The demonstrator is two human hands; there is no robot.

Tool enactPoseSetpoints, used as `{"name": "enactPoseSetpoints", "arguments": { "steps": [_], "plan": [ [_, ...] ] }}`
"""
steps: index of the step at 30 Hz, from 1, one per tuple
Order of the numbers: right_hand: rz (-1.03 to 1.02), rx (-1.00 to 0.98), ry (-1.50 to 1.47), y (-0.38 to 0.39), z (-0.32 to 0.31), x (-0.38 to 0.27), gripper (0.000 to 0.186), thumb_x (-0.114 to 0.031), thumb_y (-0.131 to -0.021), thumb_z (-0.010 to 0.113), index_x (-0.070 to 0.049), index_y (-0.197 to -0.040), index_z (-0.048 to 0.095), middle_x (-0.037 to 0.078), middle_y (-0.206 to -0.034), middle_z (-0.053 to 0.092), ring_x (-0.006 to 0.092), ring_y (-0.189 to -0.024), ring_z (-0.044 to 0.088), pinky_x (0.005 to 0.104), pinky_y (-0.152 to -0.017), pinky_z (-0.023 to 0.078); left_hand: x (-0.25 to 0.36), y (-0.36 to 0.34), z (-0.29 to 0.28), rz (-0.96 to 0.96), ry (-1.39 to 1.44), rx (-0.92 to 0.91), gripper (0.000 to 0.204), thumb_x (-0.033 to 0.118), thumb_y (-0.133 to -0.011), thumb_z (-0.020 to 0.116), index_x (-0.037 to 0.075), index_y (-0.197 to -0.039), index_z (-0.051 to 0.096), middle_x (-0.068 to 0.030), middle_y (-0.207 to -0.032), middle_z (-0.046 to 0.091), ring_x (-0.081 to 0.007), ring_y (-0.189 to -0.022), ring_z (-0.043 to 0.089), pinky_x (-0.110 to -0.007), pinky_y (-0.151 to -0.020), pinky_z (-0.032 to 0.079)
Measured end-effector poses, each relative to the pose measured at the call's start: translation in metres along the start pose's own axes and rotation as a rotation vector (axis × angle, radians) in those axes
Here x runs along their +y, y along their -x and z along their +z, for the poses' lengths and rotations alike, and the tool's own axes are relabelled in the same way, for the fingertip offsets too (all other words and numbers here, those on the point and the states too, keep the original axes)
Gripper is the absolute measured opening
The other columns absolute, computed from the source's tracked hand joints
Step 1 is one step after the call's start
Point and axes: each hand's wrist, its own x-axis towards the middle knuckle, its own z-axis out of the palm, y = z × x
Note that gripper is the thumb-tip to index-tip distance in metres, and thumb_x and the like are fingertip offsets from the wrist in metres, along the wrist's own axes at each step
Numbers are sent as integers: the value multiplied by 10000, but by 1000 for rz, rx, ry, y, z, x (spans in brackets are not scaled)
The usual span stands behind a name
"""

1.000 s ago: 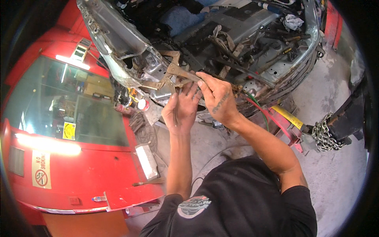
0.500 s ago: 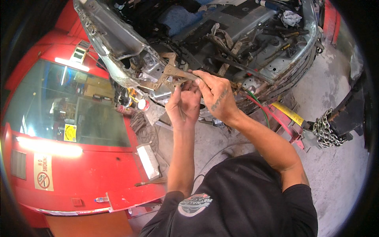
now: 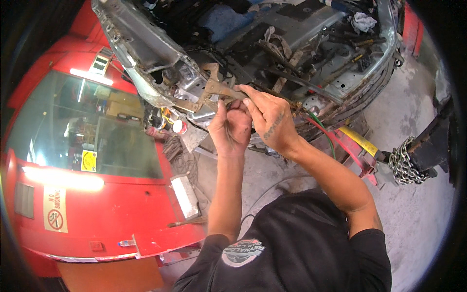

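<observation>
A worn, rusty metal locking clamp (image 3: 219,89) sits at the front corner of a stripped car body (image 3: 160,44), its jaws next to the bare metal edge. My right hand (image 3: 276,122) is closed over the clamp's handle end, thumb and fingers pressed along it. Just left of it, my left hand (image 3: 231,130) is palm up under the clamp, fingers curled in against its underside and thumb raised. Both hands nearly touch. Exactly how the jaws sit on the panel is partly hidden.
Several hand tools and rags (image 3: 364,22) lie inside the car body. A red car (image 3: 112,209) stands close on the left. Beyond my right arm are a red and yellow jack-like stand (image 3: 357,138) and a chain (image 3: 406,160) round a dark post. Cables (image 3: 181,158) lie on the floor.
Both hands and the clamp appear slightly right and lower in the picture, as does the whole scene. My left fingers have curled in closer under the clamp; the right grip stays.
</observation>
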Motion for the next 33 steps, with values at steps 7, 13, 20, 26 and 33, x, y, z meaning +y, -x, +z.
{"name": "enactPoseSetpoints", "arguments": {
  "steps": [7, 13, 20, 26, 33],
  "plan": [
    [18, -31, 18, 0, -2, 3, 274, -99, -956, 604, 17, -1200, 653, 202, -769, 659, 370, -687, 661, 442, -601, 508, -5, -4, -13, 2, -51, 24, 481, 188, -1035, 572, 30, -1468, 436, -116, -1467, 522, -268, -1339, 486, -441, -1183, 349],
    [79, -109, 54, -1, -7, -3, 303, -37, -951, 569, 0, -1236, 664, 204, -915, 717, 331, -774, 699, 394, -699, 546, -7, -2, -17, 12, -87, 39, 487, 190, -1046, 547, 47, -1492, 415, -108, -1479, 511, -268, -1353, 475, -447, -1193, 335],
    [53, -81, 53, 2, -5, -3, 324, -27, -927, 600, -1, -1244, 665, 188, -836, 685, 328, -724, 667, 402, -666, 528, -7, -3, -12, 66, -103, 73, 502, 158, -1041, 539, 54, -1509, 390, -77, -1424, 540, -234, -1256, 532, -427, -1118, 428],
    [32, -76, 67, 3, -5, 0, 347, -18, -913, 611, 10, -1256, 659, 191, -827, 678, 330, -715, 663, 399, -656, 527, -7, -6, -6, 49, -116, 59, 498, 207, -1053, 540, 63, -1506, 394, -86, -1387, 559, -231, -1226, 550, -424, -1092, 452],
    [62, -86, 53, 3, -5, -2, 352, -25, -925, 609, -32, -1272, 665, 197, -832, 682, 327, -729, 675, 398, -665, 538, -7, -9, -24, -3, 3, -109, 525, 149, -1048, 545, 72, -1535, 364, -100, -1517, 483, -234, -1356, 474, -460, -1190, 364]
  ]
}}
